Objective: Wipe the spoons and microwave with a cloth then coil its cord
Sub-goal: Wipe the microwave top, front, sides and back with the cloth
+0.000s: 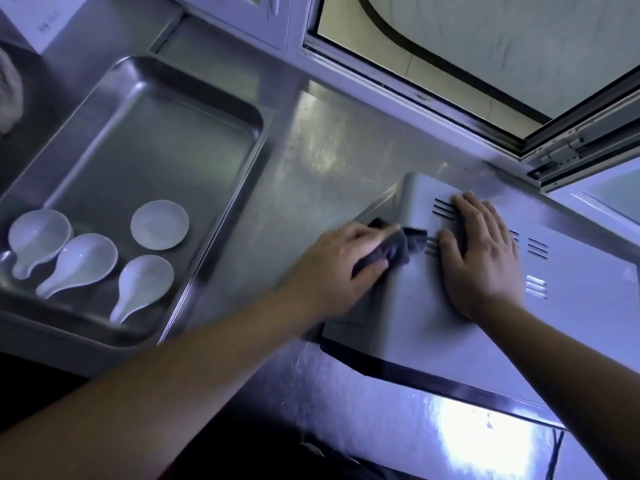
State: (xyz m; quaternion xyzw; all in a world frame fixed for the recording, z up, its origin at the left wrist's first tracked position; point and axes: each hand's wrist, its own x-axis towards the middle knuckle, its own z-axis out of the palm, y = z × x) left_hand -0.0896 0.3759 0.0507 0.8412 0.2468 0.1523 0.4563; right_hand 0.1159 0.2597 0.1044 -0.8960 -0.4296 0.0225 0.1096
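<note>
A grey microwave (pixel 415 323) stands on the steel counter at the right, seen from above. My left hand (pixel 332 265) presses a dark grey cloth (pixel 398 245) against the microwave's upper left edge, near its vent slots. Flat on the microwave's top, beside the cloth, lies my right hand (pixel 481 258) with fingers spread. Three white ceramic spoons (pixel 79 261) lie in the near corner of a steel tray (pixel 194 140) at the left. A thin black cord (pixel 554 455) hangs at the lower right.
A small white dish (pixel 160 225) sits in the tray beside the spoons. An open window frame (pixel 519 133) runs along the back right, close behind the microwave. Bare steel counter (pixel 311 174) lies between tray and microwave.
</note>
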